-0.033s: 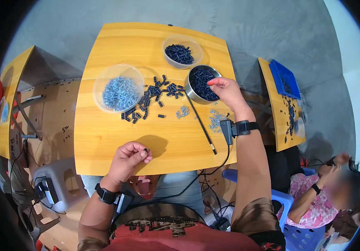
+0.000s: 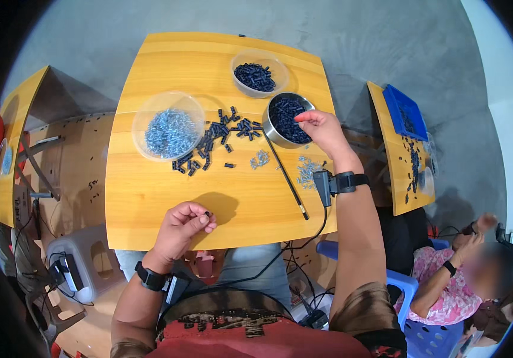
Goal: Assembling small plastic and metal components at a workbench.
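My left hand (image 2: 186, 225) is closed near the table's front edge, pinching a small black plastic piece (image 2: 207, 213) between thumb and fingers. Over the right rim of a steel bowl (image 2: 275, 136) is my right hand (image 2: 327, 132), thumb and fingertips drawn together. Whether anything is in that pinch I cannot make out. Small dark plastic pieces (image 2: 285, 114) fill the bowl. Loose black pieces (image 2: 211, 138) are scattered left of it. Two small piles of silvery screw-like parts (image 2: 260, 159) lie in front of the bowl, with a slim black rod (image 2: 286, 174) between them.
A clear tub (image 2: 139, 124) of silvery small parts stands on the left of the wooden table (image 2: 149, 206). Another clear tub (image 2: 283, 67) with black pieces is at the back. A cable (image 2: 326, 218) runs from my right wrist. At right, a person (image 2: 441, 286) sits by another table (image 2: 396, 194).
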### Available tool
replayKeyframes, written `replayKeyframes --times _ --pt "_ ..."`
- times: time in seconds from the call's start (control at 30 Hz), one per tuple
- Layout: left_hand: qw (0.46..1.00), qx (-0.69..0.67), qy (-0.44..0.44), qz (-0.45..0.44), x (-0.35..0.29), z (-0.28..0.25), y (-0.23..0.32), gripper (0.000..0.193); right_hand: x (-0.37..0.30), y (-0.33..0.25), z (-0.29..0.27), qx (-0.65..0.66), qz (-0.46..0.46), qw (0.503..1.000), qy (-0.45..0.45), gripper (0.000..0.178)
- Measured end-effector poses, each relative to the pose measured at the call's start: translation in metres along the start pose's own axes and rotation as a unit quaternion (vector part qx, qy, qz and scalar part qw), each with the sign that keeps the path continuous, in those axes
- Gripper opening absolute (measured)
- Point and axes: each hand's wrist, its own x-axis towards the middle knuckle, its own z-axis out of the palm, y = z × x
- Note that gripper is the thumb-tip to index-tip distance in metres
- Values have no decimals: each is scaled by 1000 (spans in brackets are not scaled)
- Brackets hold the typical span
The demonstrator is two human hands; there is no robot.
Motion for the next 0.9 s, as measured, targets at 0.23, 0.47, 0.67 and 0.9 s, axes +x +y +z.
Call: replayKeyframes --times 0.23,0.47,0.67,0.9 --pt "1000 0 -7 2 1 1 2 7 8 -5 6 -76 -26 996 27 12" --pt "1000 3 -6 -6 0 -1 3 7 18 -4 17 -101 -10 995 20 12" --pt "1000 -12 -5 -16 0 1 3 7 18 -1 7 -100 -22 994 27 13" --pt "1000 -5 -9 -15 1 -2 2 7 18 -14 8 -175 -34 984 -31 16"
